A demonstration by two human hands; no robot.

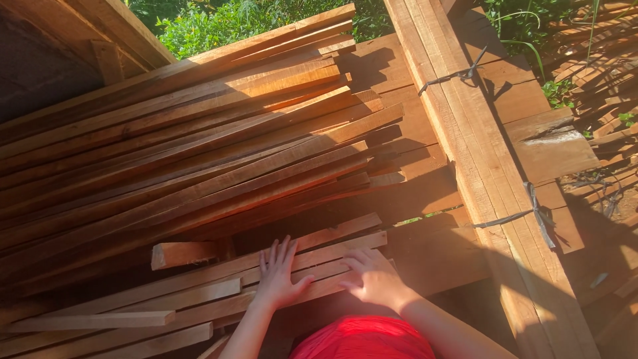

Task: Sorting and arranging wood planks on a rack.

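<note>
Low in the head view, the left hand (pixel 278 276) lies flat, fingers spread, on a few slats (pixel 219 282) at the near edge of a big slat pile (pixel 193 153). Just beside it, the right hand (pixel 373 276) rests on the same slats' ends, fingers bent down, clamped on nothing. At right runs a beam (pixel 478 153) bound with wire (pixel 531 214).

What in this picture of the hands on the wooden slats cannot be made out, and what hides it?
Head view:
- Left hand palm: pressed flat on the slats, so its grip is hidden.
- Right hand fingertips: curled over a slat's edge.
- Slats' far ends: cut off by the left edge.
- Ground under the pile: covered by wood, deep shadow.
- Red garment: cut off by the bottom edge.
</note>
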